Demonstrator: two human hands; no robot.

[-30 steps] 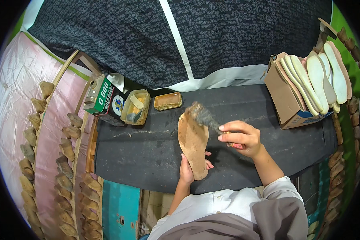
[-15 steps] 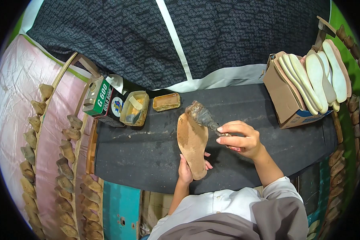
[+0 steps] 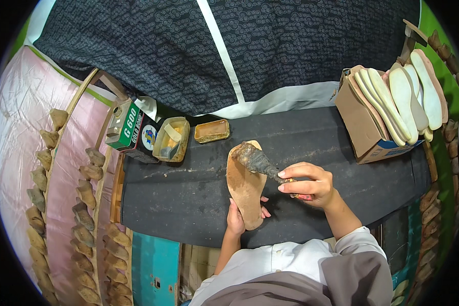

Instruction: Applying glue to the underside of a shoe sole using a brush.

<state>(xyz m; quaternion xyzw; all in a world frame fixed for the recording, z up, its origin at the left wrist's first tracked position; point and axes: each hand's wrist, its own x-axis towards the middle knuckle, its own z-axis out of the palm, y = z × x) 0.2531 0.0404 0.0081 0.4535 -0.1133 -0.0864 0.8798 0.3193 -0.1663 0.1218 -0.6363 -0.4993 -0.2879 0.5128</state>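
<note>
A tan shoe insole point(image 3: 246, 196) lies in my left hand point(image 3: 235, 217), gripped at its narrow heel end with the thumb on top and fingertips showing past the right edge. My right hand point(image 3: 311, 184) is closed round the handle of a brush point(image 3: 256, 159) crusted dark with dried glue. The brush's wide head rests over the broad toe end of the insole. A darker, wet-looking patch shows on the insole beside the brush. Part of the toe end is hidden under the brush head.
On the dark-covered table point(image 3: 178, 199) stand a tin can point(image 3: 132, 130), a tub with a scraper point(image 3: 172, 138) and a small amber tray point(image 3: 212, 131) at the far left. A cardboard box point(image 3: 359, 122) of pale insoles stands at the right. Wooden shoe lasts point(image 3: 91, 171) line racks on both sides.
The brush and my right hand have moved slightly nearer to me, bringing the brush head lower on the insole's toe end. My left hand keeps its hold almost unmoved.
</note>
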